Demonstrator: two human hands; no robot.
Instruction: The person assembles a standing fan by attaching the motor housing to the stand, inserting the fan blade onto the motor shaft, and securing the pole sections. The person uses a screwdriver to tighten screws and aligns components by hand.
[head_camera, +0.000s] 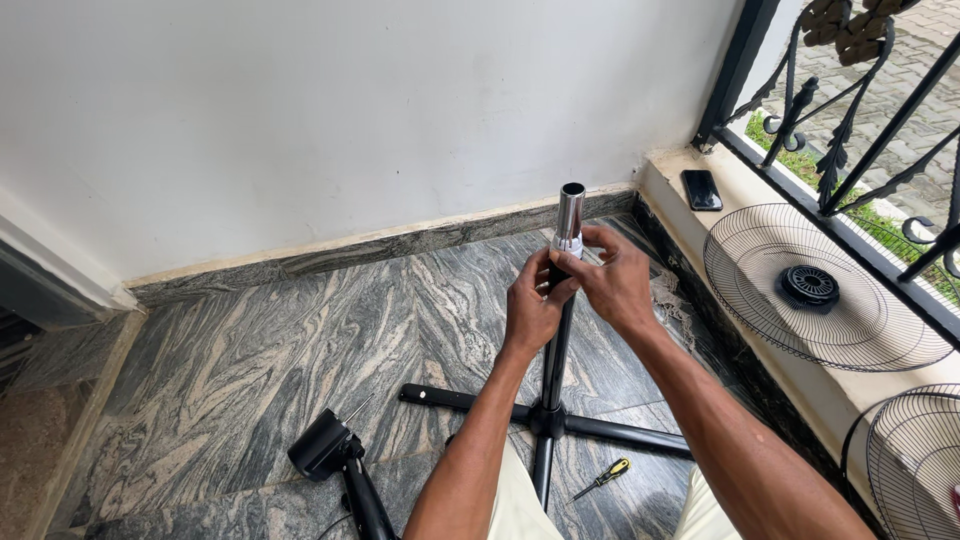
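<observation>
An upright fan stand pole (556, 350) rises from a black cross-shaped base (545, 418) on the marble floor. Its top section is a shiny chrome inner tube (570, 212) wrapped partly in clear plastic. My left hand (532, 306) grips the pole just below the chrome part. My right hand (612, 280) closes around the same spot from the right, fingers touching the plastic wrap at the joint. Both hands meet at the junction of the black and chrome sections.
A black fan motor head (325, 445) lies on the floor at lower left. A yellow-handled screwdriver (603, 478) lies by the base. Two wire fan grilles (815, 290) (915, 462) and a phone (701, 189) rest on the ledge at right, under a window's iron bars.
</observation>
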